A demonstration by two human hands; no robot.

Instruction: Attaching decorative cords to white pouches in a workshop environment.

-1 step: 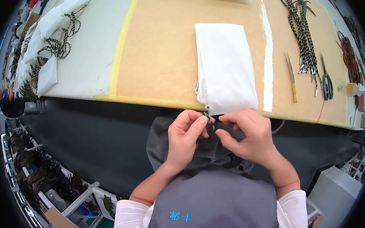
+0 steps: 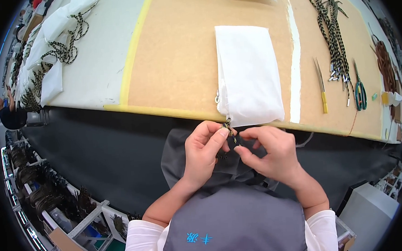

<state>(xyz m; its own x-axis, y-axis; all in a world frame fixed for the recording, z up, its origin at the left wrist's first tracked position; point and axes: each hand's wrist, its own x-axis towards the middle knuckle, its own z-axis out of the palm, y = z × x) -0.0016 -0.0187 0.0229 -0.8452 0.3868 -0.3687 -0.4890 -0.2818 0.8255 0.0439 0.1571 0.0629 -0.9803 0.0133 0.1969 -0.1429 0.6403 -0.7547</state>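
A short black-and-tan patterned cord [image 2: 233, 136] hangs from the lower left corner of a flat white fabric bag [image 2: 250, 75], just off the table's front edge. My left hand [image 2: 203, 149] pinches the cord between thumb and forefinger close to the bag. To the right, the thumb tip of my right hand [image 2: 272, 148] comes up to the cord's lower part. The thumb and forefinger of that hand stand apart, its other fingers curled. A small metal ring or zipper pull [image 2: 217, 98] shows on the bag's left side. My left fingers partly hide the cord.
Yellow-handled tweezers [image 2: 323, 92], green-handled scissors [image 2: 360, 94] and a bundle of patterned cords with metal tips [image 2: 332, 37] lie on the right of the table [image 2: 175, 58]. White bags with cords [image 2: 54, 53] pile up at left. Brown cords [image 2: 384, 63] lie far right.
My right hand has moved slightly left and down, bringing its thumb to the cord. The left hand and the bag stay where they were.
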